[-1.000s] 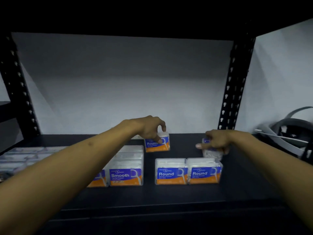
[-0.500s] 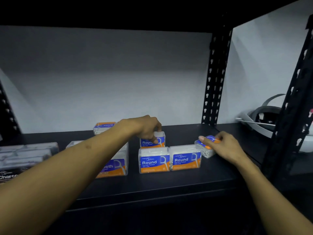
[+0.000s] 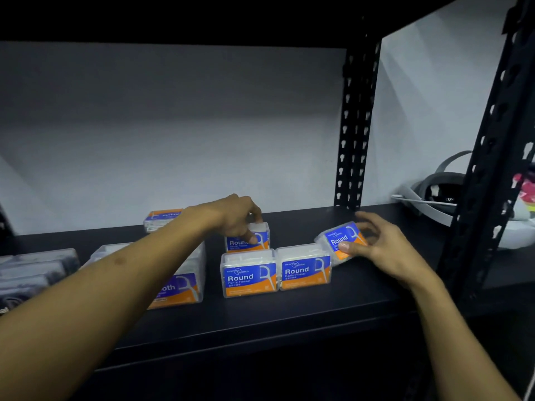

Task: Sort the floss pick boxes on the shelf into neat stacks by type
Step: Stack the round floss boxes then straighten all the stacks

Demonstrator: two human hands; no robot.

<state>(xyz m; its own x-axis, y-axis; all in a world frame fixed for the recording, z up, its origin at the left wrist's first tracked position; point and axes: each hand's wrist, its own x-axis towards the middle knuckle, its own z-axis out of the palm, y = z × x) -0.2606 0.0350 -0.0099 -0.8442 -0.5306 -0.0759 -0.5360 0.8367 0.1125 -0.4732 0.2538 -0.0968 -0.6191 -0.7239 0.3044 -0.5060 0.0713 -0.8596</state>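
Observation:
Two clear "Round" floss boxes [image 3: 249, 276] [image 3: 305, 270] stand side by side near the front of the black shelf [image 3: 260, 319]. Behind them my left hand [image 3: 234, 217] grips a third Round box [image 3: 254, 238] from above. My right hand [image 3: 376, 247] holds a fourth Round box [image 3: 337, 240], tilted with its label up, just right of the front pair. A "Smooth" box [image 3: 181, 287] stands to the left, partly hidden by my left forearm. Another box [image 3: 162, 218] lies flat at the back.
Dark charcoal floss boxes [image 3: 34, 270] are stacked at the far left. Black perforated uprights [image 3: 353, 140] [image 3: 492, 157] frame the shelf's right side. A white headset [image 3: 440, 198] rests beyond them on the right. A white wall backs the shelf.
My right hand has lifted and tilted its Round box so the label faces up. My left hand stays on the rear Round box. The view has shifted to the right.

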